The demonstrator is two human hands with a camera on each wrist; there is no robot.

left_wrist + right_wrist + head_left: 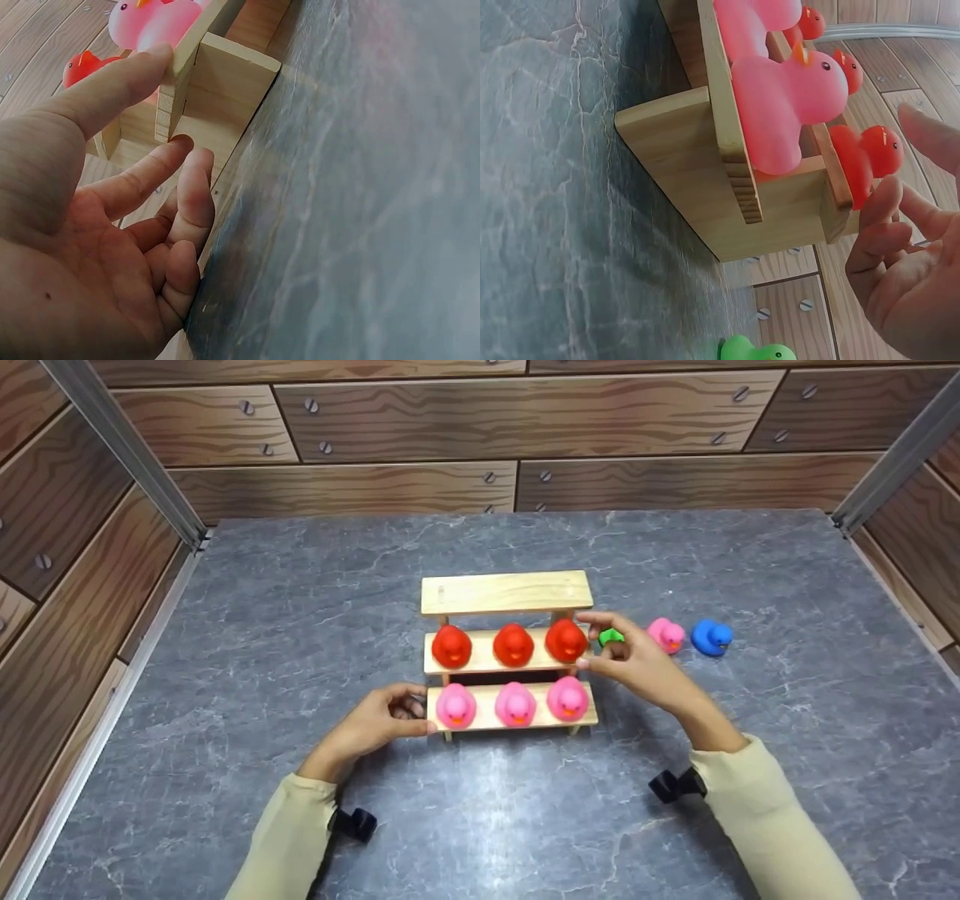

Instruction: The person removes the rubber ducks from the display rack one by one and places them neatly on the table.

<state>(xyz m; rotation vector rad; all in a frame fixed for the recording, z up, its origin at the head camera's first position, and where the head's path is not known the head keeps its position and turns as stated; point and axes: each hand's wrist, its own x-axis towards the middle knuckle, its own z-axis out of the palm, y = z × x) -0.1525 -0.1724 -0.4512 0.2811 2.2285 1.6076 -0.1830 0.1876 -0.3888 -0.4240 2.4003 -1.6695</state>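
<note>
A three-tier wooden stand (507, 592) holds three red ducks, the rightmost (565, 640) among them, on its middle step and three pink ducks, one in the centre (515, 705), on the lowest. The left hand (375, 721) grips the lowest step's left end; in the left wrist view its thumb (112, 86) lies on top and a fingertip is beneath the edge. Beside the rightmost red duck (866, 157), the right hand (637, 660) has thumb and forefinger spread apart. In the right wrist view one fingertip is close to that duck; contact cannot be told.
Right of the stand, a green duck (611, 637), partly hidden by the right hand, a pink duck (665, 635) and a blue duck (711, 637) are on the grey marbled surface (300, 607). Wood-patterned walls (510, 420) border the back and sides. The stand's top step bears nothing.
</note>
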